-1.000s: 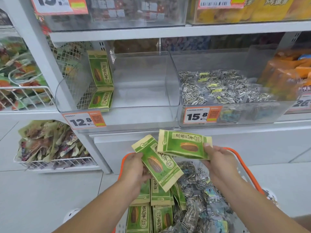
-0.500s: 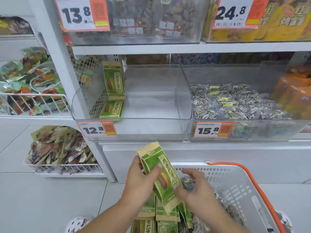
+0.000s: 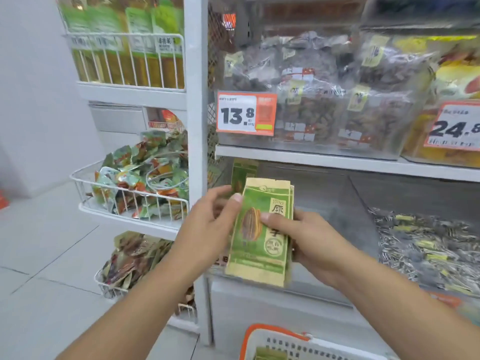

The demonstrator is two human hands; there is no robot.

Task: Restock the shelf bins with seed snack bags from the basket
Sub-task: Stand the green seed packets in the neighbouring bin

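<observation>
I hold a small stack of green seed snack bags [image 3: 259, 245] upright in front of the clear shelf bin [image 3: 335, 203]. My left hand [image 3: 207, 224] grips the stack's left edge, thumb on the front. My right hand [image 3: 304, 237] pinches its right side, thumb across the front. Behind the stack, another green bag [image 3: 242, 172] stands against the bin's left wall. The white basket with an orange rim [image 3: 275, 336] shows at the bottom edge, a green bag just visible inside.
To the right, a clear bin of striped seed packs [image 3: 426, 242]. The shelf above carries bins of dark snack bags [image 3: 324, 81] with orange price tags. White wire baskets of mixed packets [image 3: 140, 183] hang left of the shelf post [image 3: 197, 126].
Both hands have lifted the green bags from above the basket up to the bin's front. The right hand now holds the stack too. The view has swung up and left.
</observation>
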